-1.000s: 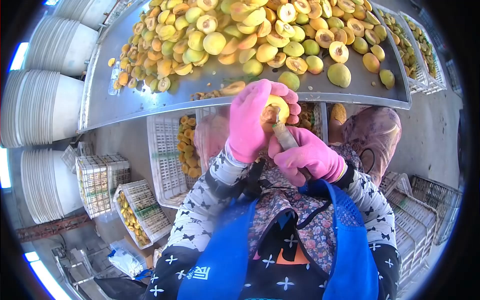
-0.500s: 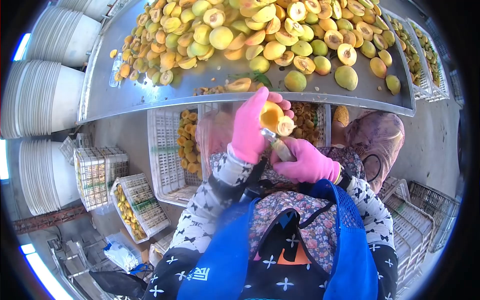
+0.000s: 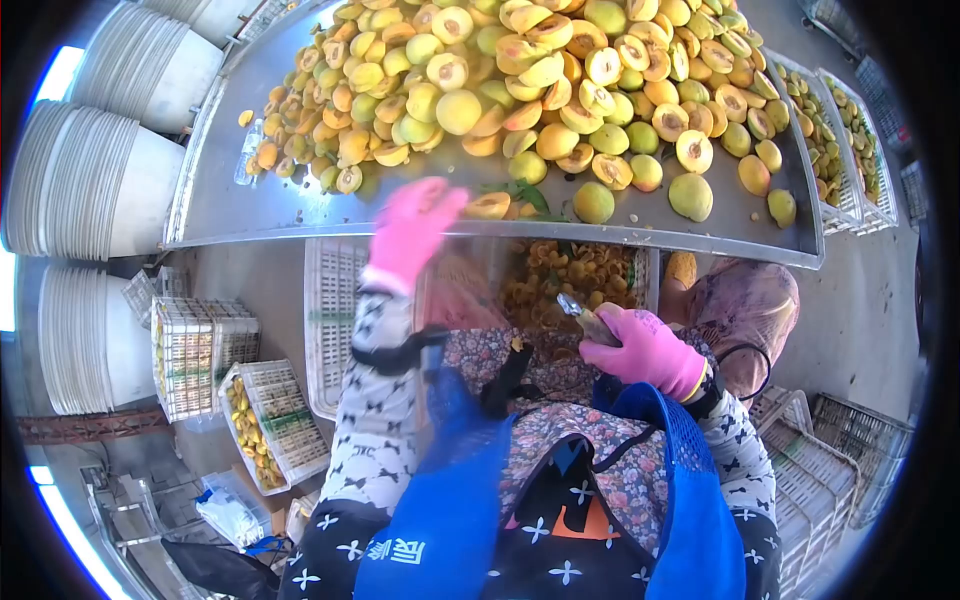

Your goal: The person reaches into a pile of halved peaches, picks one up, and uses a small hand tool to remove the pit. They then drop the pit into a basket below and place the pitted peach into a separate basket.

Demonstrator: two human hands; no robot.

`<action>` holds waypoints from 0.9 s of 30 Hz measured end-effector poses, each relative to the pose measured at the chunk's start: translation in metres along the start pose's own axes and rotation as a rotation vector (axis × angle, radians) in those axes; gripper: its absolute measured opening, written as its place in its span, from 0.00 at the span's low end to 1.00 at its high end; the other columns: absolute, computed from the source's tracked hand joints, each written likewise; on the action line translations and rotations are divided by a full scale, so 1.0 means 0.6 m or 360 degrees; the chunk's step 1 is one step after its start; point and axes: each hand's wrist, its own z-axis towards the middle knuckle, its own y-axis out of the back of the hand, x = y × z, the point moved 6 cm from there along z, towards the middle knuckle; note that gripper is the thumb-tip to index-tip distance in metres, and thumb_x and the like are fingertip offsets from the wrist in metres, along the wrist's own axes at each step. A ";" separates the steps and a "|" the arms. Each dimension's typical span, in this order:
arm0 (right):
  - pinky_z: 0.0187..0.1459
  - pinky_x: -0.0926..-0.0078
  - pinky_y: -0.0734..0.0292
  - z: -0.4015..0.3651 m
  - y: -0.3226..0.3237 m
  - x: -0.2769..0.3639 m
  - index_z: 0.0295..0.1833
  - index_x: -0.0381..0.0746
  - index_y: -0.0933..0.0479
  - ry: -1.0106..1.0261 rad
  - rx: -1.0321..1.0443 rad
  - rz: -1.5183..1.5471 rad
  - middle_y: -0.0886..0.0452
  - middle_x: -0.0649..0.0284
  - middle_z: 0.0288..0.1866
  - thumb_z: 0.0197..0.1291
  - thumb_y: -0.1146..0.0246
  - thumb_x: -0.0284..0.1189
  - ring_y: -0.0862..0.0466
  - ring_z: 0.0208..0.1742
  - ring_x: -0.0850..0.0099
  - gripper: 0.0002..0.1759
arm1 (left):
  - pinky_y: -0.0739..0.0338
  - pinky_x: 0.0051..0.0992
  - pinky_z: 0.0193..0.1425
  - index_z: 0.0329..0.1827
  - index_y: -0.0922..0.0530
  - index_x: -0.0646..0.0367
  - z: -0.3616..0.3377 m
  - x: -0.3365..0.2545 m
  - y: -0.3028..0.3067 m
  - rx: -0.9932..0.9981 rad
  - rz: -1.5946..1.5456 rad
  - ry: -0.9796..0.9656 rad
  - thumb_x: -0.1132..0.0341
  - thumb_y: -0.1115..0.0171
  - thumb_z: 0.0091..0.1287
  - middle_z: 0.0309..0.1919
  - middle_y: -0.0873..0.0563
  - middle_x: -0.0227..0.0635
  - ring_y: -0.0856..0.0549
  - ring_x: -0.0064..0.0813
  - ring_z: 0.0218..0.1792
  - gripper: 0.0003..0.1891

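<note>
The long grey metal table [image 3: 260, 205] fills the top of your view, and a heap of yellow and green stone fruit, whole and halved [image 3: 520, 90], covers most of it. Off the table's left end stand stacks of white plastic buckets [image 3: 95, 185]. Below the table's near edge sits an empty white slatted plastic crate [image 3: 330, 300], and just beside it, also under that edge, is a white crate filled with orange fruit halves [image 3: 575, 275].

Your left hand in its pink rubber glove [image 3: 413, 228] is raised to the table's near edge and is smeared by motion blur, so you cannot tell whether its fingers are spread or curled, or whether it carries anything. Your right hand, also pink-gloved [image 3: 648, 350], sits lower, below the table edge and in front of the filled crate, closed firmly around a short metal-bladed paring knife [image 3: 583, 316] whose tip points up towards the table. Nearest your left hand, a single yellow fruit half [image 3: 490, 206] lies on the table's near edge, close to the glove's fingertips but apart from them
</note>
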 end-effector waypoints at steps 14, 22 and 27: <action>0.35 0.63 0.25 -0.004 0.042 0.035 0.49 0.36 0.25 0.0126 -0.0502 0.0206 0.20 0.54 0.29 0.62 0.33 0.33 0.19 0.31 0.56 0.15 | 0.16 0.31 0.50 0.56 0.24 0.67 0.055 -0.028 -0.105 0.0263 -0.0815 0.0010 0.68 0.26 0.59 0.50 0.18 0.43 0.14 0.31 0.46 0.24; 0.33 0.69 0.23 0.041 0.048 0.075 0.56 0.37 0.24 0.0046 -0.0650 0.1313 0.20 0.63 0.31 0.64 0.32 0.37 0.18 0.31 0.75 0.20 | 0.21 0.28 0.57 0.65 0.28 0.67 -0.118 -0.215 -0.151 0.0583 -0.2206 0.0015 0.72 0.42 0.72 0.59 0.22 0.41 0.18 0.31 0.55 0.19; 0.32 0.64 0.22 0.044 0.088 0.083 0.50 0.37 0.23 0.0316 -0.0920 0.0330 0.18 0.56 0.32 0.60 0.30 0.34 0.18 0.28 0.59 0.17 | 0.23 0.31 0.59 0.61 0.27 0.67 -0.140 -0.243 -0.119 0.0168 -0.0794 -0.0854 0.66 0.51 0.79 0.58 0.22 0.42 0.19 0.33 0.54 0.15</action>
